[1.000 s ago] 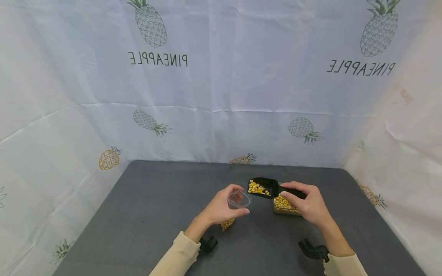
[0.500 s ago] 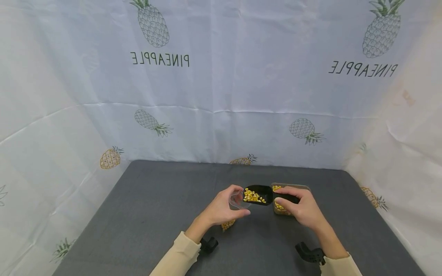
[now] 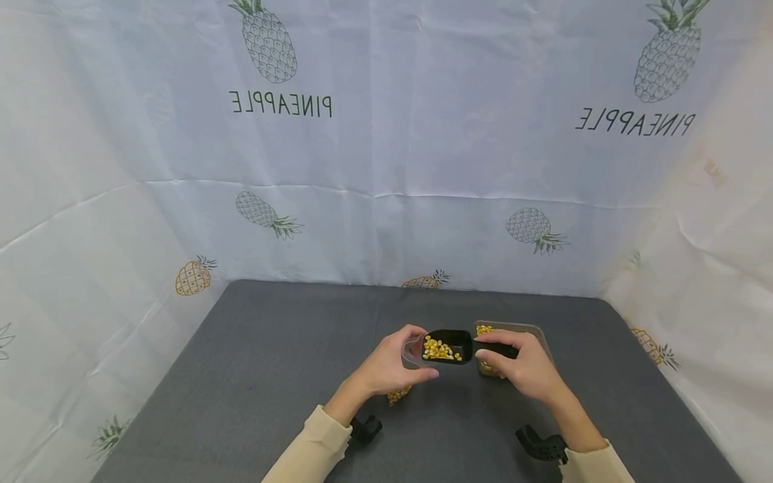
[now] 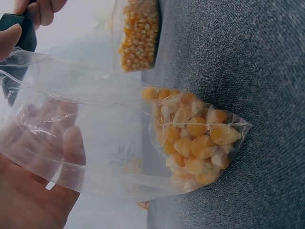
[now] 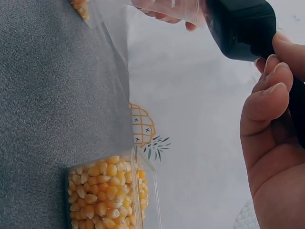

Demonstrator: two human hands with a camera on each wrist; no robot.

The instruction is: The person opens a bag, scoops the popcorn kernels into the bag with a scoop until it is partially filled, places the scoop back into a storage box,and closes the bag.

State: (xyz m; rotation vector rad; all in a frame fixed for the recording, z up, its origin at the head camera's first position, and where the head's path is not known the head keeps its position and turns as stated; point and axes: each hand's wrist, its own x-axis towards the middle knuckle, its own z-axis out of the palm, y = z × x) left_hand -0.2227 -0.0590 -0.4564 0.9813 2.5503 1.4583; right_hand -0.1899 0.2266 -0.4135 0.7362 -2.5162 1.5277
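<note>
My left hand [image 3: 383,362] holds a clear plastic bag [image 4: 107,114] upright, fingers and thumb curled around its opened mouth. Corn kernels [image 4: 193,138] fill the bag's pointed bottom, which is at the table surface. My right hand [image 3: 528,365] grips the handle of a black scoop [image 3: 464,345]. Yellow kernels [image 3: 437,349] lie in the scoop, whose front lip is at the bag's mouth. Beneath and behind the right hand stands a clear rectangular container [image 3: 540,332], partly covered by that hand. More kernels [image 5: 102,193] show through its wall in the right wrist view.
A dark grey table [image 3: 278,376] spreads under both hands. White cloth [image 3: 386,147] printed with pineapples hangs behind it and along both sides. Black camera mounts [image 3: 541,445] sit on both wrists.
My right hand has brought the scoop left and down, from beside the bag to its mouth. More of the container shows behind it. The left hand stays almost still with the bag.
</note>
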